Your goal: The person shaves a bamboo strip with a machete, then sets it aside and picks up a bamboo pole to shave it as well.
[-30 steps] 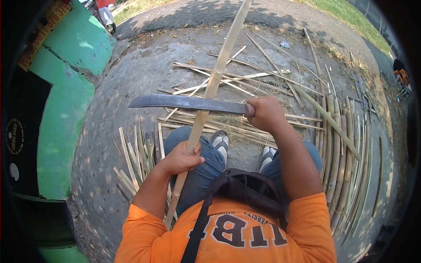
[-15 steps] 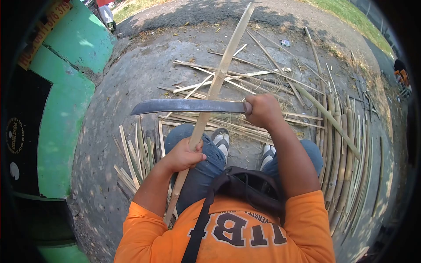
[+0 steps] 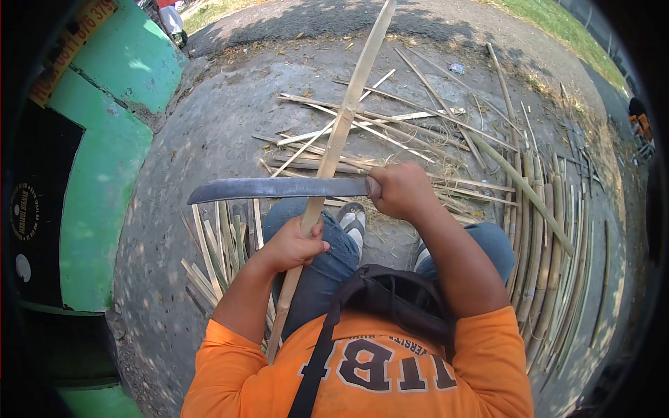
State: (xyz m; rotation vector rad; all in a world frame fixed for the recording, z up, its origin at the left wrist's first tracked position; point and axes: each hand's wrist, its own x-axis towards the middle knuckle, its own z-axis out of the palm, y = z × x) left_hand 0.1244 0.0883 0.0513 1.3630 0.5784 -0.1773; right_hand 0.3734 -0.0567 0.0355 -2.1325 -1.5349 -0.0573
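Sunlit grey concrete [image 3: 181, 160] filled most of the view, with a green wall [image 3: 104, 230] along the left edge and grass [image 3: 550, 28] at the upper right. Split bamboo strips [image 3: 411, 117] lay crossed over one another at upper centre, more slats [image 3: 221, 240] fanned out left of the knees, and long bamboo poles [image 3: 547, 258] ran down the right. One bamboo slat [image 3: 340, 132] slanted from the top of the frame past the left thigh to the person's orange shirt [image 3: 279, 386]; whether its lower end touched the body could not be told. Around its lower part the left hand [image 3: 296, 245] was wrapped, fingers curled behind and thumb laid across the front. At centre right, the right hand [image 3: 401, 191] was closed in a fist about the handle of a machete [image 3: 279, 188], whose blade crossed the slat just above the left hand, tip toward the left. How deeply the edge met the wood, if at all, was not visible. A blade skidding on a knot or smooth patch could have run down onto the left thumb or the jeans [image 3: 324, 268] beneath, and a loose left grip might have let the slat twist.
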